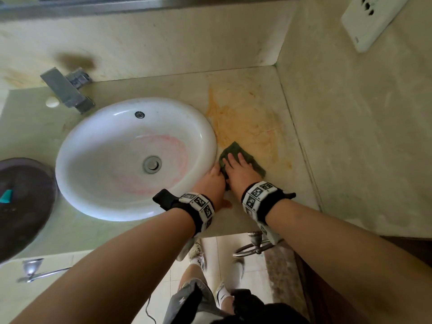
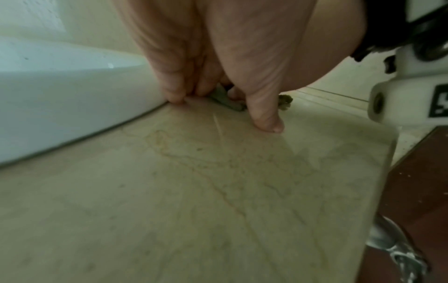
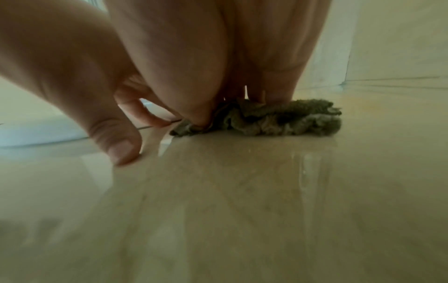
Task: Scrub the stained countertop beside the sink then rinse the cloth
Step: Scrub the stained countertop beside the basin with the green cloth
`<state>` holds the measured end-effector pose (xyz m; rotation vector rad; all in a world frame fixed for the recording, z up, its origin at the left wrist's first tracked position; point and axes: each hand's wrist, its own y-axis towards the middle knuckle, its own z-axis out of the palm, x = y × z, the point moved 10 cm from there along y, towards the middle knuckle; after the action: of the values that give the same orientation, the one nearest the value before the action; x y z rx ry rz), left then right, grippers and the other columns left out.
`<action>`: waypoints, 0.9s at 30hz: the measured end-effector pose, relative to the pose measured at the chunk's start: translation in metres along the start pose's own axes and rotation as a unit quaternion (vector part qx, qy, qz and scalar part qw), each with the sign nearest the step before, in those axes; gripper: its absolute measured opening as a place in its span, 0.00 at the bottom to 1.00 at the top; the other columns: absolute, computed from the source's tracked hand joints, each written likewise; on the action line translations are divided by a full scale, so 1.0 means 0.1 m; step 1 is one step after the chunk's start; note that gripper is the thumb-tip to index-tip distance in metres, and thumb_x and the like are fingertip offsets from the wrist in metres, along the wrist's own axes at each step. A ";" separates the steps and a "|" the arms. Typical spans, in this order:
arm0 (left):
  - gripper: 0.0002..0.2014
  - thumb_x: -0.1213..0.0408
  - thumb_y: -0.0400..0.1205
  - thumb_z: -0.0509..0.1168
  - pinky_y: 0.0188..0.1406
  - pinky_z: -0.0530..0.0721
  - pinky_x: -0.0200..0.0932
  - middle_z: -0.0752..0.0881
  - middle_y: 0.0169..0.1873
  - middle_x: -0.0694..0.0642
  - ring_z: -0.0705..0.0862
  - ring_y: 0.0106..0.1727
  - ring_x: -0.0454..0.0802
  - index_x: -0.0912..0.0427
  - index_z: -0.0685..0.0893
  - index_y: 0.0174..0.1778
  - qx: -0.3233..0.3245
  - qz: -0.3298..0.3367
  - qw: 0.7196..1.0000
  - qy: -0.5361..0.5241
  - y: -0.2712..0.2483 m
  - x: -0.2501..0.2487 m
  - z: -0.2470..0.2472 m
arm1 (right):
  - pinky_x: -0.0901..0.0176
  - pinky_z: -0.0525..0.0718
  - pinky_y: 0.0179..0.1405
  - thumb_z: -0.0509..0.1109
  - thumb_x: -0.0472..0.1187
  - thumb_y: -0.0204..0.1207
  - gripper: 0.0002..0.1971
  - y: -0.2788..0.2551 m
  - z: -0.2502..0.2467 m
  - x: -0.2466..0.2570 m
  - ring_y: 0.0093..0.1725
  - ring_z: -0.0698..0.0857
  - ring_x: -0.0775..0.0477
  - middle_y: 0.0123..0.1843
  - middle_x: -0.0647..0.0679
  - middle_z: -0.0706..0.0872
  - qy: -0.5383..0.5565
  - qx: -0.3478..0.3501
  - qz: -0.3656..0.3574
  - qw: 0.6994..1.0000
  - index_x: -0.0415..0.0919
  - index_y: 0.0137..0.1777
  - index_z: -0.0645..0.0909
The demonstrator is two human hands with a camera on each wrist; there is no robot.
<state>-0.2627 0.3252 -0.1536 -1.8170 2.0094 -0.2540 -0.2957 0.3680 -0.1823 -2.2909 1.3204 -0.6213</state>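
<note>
A dark green cloth (image 1: 236,152) lies bunched on the beige countertop (image 1: 292,183) right of the white sink (image 1: 77,160). It sits at the near edge of a smeared orange stain (image 1: 245,120). My right hand (image 1: 238,166) presses flat on top of the cloth, fingers spread and pointing away from me. My left hand (image 1: 214,181) sits beside it against the sink rim, its fingers reaching onto the cloth's left edge. In the left wrist view the fingertips (image 2: 175,97) and thumb (image 2: 266,120) stand on the counter around a bit of cloth (image 2: 225,101). The right wrist view shows the crumpled cloth (image 3: 278,118) under the fingers.
A chrome faucet (image 1: 67,90) stands behind the sink. A dark round bowl (image 1: 21,206) sits at the far left. The side wall (image 1: 362,136) closes the counter on the right and carries a white socket (image 1: 374,19). A metal towel ring (image 1: 254,246) hangs below the counter's front edge.
</note>
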 end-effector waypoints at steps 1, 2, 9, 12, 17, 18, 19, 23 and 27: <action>0.47 0.43 0.74 0.72 0.83 0.54 0.47 0.55 0.83 0.63 0.54 0.83 0.57 0.67 0.63 0.82 -0.004 0.007 1.000 0.007 0.00 -0.01 -0.01 | 0.39 0.51 0.83 0.53 0.40 0.87 0.31 -0.02 0.01 -0.02 0.86 0.41 0.39 0.88 0.49 0.41 0.001 -0.001 -0.001 1.000 0.45 0.86 0.44; 0.48 0.42 0.75 0.71 0.82 0.55 0.46 0.55 0.83 0.63 0.54 0.83 0.56 0.69 0.61 0.82 -0.003 0.007 1.000 0.008 -0.02 -0.01 -0.01 | 0.40 0.51 0.83 0.53 0.40 0.87 0.31 -0.07 0.05 -0.04 0.86 0.41 0.39 0.88 0.49 0.41 0.000 0.004 -0.003 1.000 0.45 0.86 0.43; 0.53 0.43 0.73 0.74 0.81 0.64 0.47 0.48 0.84 0.61 0.65 0.80 0.59 0.71 0.56 0.83 0.025 -0.018 0.999 -0.020 -0.04 0.05 0.06 | 0.42 0.53 0.83 0.52 0.44 0.88 0.32 -0.52 0.48 -0.20 0.86 0.38 0.40 0.87 0.49 0.37 -0.019 0.059 0.025 0.998 0.46 0.86 0.39; 0.52 0.43 0.73 0.74 0.80 0.64 0.47 0.50 0.84 0.61 0.65 0.80 0.58 0.69 0.56 0.83 0.025 -0.012 0.999 -0.020 -0.04 0.04 0.05 | 0.41 0.52 0.82 0.51 0.43 0.88 0.31 -0.33 0.34 -0.12 0.86 0.38 0.40 0.87 0.50 0.37 -0.007 0.050 0.027 0.998 0.46 0.86 0.40; 0.50 0.44 0.73 0.73 0.83 0.54 0.49 0.54 0.83 0.62 0.55 0.83 0.57 0.66 0.57 0.84 -0.006 0.009 1.000 0.020 -0.06 0.01 -0.05 | 0.39 0.53 0.82 0.47 0.37 0.87 0.29 0.11 0.00 0.04 0.86 0.41 0.39 0.88 0.50 0.41 0.006 0.016 0.008 1.000 0.44 0.86 0.44; 0.52 0.44 0.72 0.74 0.83 0.53 0.49 0.55 0.83 0.62 0.56 0.82 0.58 0.65 0.56 0.84 -0.011 0.008 1.000 0.021 -0.07 0.02 -0.06 | 0.39 0.54 0.82 0.45 0.36 0.86 0.29 0.18 -0.05 0.05 0.86 0.41 0.39 0.88 0.49 0.42 0.003 0.013 0.003 1.000 0.44 0.86 0.45; 0.54 0.44 0.71 0.76 0.82 0.53 0.48 0.55 0.82 0.63 0.58 0.82 0.59 0.65 0.55 0.84 -0.013 0.002 1.000 0.018 -0.08 0.02 -0.07 | 0.39 0.54 0.82 0.44 0.34 0.86 0.29 0.24 -0.09 0.06 0.86 0.42 0.38 0.88 0.49 0.42 -0.001 0.009 -0.001 1.000 0.43 0.86 0.45; 0.57 0.47 0.67 0.80 0.79 0.62 0.46 0.57 0.80 0.62 0.69 0.76 0.60 0.68 0.55 0.83 0.012 -0.025 1.000 -0.012 -0.09 0.08 -0.04 | 0.39 0.54 0.82 0.42 0.34 0.85 0.29 0.41 -0.23 0.00 0.86 0.42 0.39 0.88 0.49 0.42 -0.005 -0.002 0.004 1.000 0.43 0.86 0.45; 0.54 0.44 0.68 0.78 0.78 0.64 0.47 0.61 0.79 0.62 0.69 0.76 0.59 0.67 0.59 0.82 0.027 -0.004 0.999 0.035 -0.07 0.05 -0.03 | 0.39 0.55 0.82 0.43 0.32 0.85 0.29 0.33 -0.20 0.00 0.86 0.42 0.39 0.88 0.48 0.41 0.003 -0.004 0.015 1.000 0.43 0.86 0.44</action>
<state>-0.2583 0.3192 -0.1488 -1.8068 2.0227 -0.3743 -0.3302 0.3505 -0.1844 -2.2731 1.3611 -0.6138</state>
